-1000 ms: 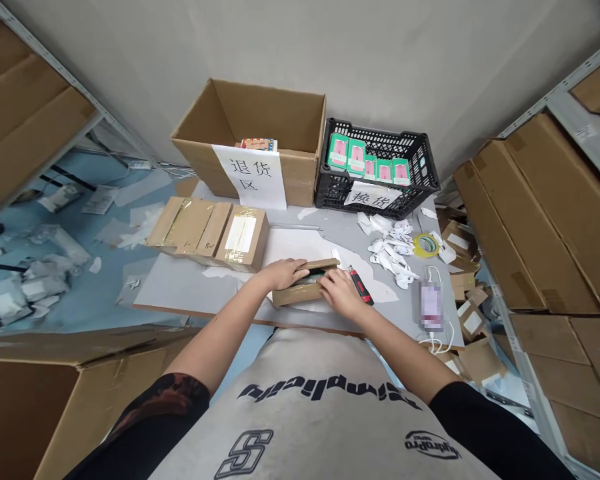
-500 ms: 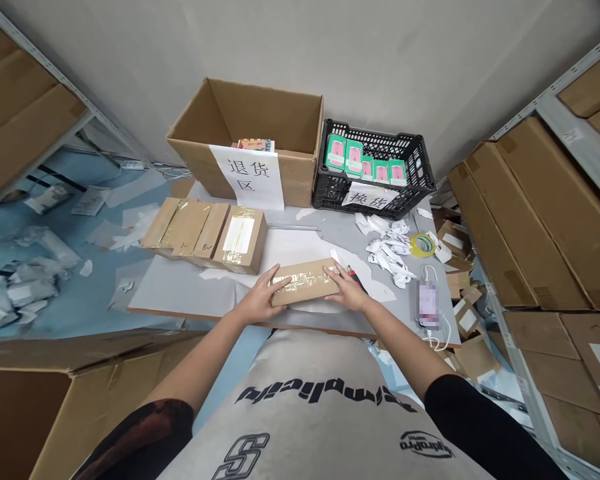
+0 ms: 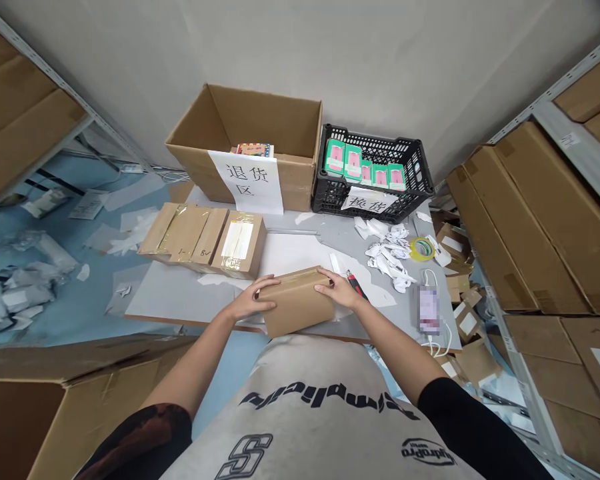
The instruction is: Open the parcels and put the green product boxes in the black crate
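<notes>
Left hand [image 3: 247,300] and right hand [image 3: 337,290] hold cardboard box [image 3: 296,303] from both sides, fingers spread, above bench [image 3: 180,293]; red cutter [image 3: 356,283] just beside right hand.

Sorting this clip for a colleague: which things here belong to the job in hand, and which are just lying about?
In use: left hand and right hand holding a taped cardboard box; red-handled box cutter by the right hand.
Lying about: white paper scraps, tape roll, blurred device with cable, black crate.

Small brown cardboard box [image 3: 295,303], sitting askew
</notes>
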The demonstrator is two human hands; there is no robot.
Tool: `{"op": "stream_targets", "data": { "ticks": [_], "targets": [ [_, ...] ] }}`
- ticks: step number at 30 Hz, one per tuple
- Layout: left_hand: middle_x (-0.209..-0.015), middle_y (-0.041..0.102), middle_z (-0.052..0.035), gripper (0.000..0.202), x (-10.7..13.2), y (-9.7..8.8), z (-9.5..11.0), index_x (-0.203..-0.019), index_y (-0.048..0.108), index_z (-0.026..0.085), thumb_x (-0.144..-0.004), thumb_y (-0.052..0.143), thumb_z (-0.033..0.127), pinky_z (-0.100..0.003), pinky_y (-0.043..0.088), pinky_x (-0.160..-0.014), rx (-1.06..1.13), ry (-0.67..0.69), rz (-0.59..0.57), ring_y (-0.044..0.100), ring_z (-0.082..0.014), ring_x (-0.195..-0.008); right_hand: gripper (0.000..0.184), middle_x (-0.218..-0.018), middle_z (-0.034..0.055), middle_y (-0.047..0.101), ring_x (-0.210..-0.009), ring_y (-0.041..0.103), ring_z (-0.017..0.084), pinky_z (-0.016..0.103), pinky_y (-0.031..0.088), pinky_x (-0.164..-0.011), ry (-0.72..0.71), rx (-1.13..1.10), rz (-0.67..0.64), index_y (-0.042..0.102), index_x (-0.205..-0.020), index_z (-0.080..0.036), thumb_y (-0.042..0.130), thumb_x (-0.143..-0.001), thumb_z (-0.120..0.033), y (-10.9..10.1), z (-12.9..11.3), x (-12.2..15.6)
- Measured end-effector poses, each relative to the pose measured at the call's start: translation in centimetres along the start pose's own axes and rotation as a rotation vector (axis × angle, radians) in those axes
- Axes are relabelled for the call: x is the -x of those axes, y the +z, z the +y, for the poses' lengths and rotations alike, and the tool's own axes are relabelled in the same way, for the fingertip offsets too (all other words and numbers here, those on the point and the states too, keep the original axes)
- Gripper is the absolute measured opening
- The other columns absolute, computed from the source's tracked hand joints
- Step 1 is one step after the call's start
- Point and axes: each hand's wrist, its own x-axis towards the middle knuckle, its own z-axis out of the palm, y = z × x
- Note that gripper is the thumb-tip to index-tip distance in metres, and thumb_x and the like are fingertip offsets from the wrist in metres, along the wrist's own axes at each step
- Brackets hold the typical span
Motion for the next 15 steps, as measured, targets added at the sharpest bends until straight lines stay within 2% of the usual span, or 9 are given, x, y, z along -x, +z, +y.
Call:
{"op": "stream_targets", "data": {
  "ticks": [3,6,8,11,13,15],
  "targets": [
    [-0.137,0.057,-0.0074,0.055,-1.1,0.8,-0.1,-0.122,0.066,0.024,-0.072,0.070,0.047,-0.040,0.046,-0.102,0.153,-0.123,0.053,0.052,-0.0313,-0.128,0.064,-0.123,0.0062,0.067,-0.102,0.064,0.022,0.035,0.049,-0.092,0.157,0.011,-0.010,0.058,-0.133,-0.028,0.068,-0.079,-0.060,-0.6,-0.5,-1.6],
    [-0.119,0.067,-0.0058,0.054,-3.4,1.6,0.3,-0.119,0.066,0.024,-0.072,0.067,0.051,-0.036,0.052,-0.086,0.321,-0.246,0.043,0.062,-0.0288,-0.111,0.057,-0.110,0.0050,0.071,-0.097,0.065,0.023,0.035,0.050,-0.086,0.294,0.029,0.030,0.067,-0.116,-0.028,0.066,-0.076,-0.069,-2.9,-1.2,-2.8],
    [-0.109,0.070,-0.0058,0.056,-5.0,1.8,0.4,-0.116,0.066,0.023,-0.073,0.064,0.058,-0.034,0.054,-0.077,0.488,-0.347,-0.001,0.065,-0.0275,-0.102,0.060,-0.095,0.0057,0.072,-0.087,0.065,0.023,0.034,0.051,-0.079,0.402,-0.055,0.018,0.067,-0.112,-0.026,0.059,-0.077,-0.074,-5.0,-1.6,-3.4],
    [-0.091,0.072,-0.0068,0.058,-6.8,2.2,-0.4,-0.105,0.067,0.020,-0.074,0.056,0.069,-0.035,0.055,-0.069,0.724,-0.569,-0.131,0.069,-0.0272,-0.086,0.071,-0.078,0.0052,0.069,-0.075,0.065,0.020,0.032,0.052,-0.071,0.549,-0.300,-0.062,0.062,-0.118,-0.023,0.047,-0.080,-0.080,-7.7,-1.5,-3.6],
    [-0.081,0.071,-0.0076,0.060,-7.8,2.8,-1.1,-0.098,0.066,0.020,-0.074,0.050,0.072,-0.040,0.056,-0.064,0.777,-0.718,-0.189,0.068,-0.0276,-0.073,0.072,-0.084,0.0061,0.070,-0.081,0.066,0.021,0.032,0.054,-0.073,0.562,-0.420,-0.120,0.061,-0.120,-0.024,0.043,-0.080,-0.081,-8.3,-1.0,-3.2],
    [-0.077,0.070,-0.0086,0.064,-8.5,3.6,-1.8,-0.098,0.064,0.020,-0.074,0.044,0.075,-0.044,0.057,-0.061,0.750,-0.813,-0.184,0.067,-0.0284,-0.064,0.067,-0.105,0.0072,0.071,-0.096,0.065,0.023,0.035,0.055,-0.077,0.527,-0.449,-0.140,0.059,-0.123,-0.028,0.051,-0.079,-0.078,-8.0,-0.3,-2.4]
  ]
}}
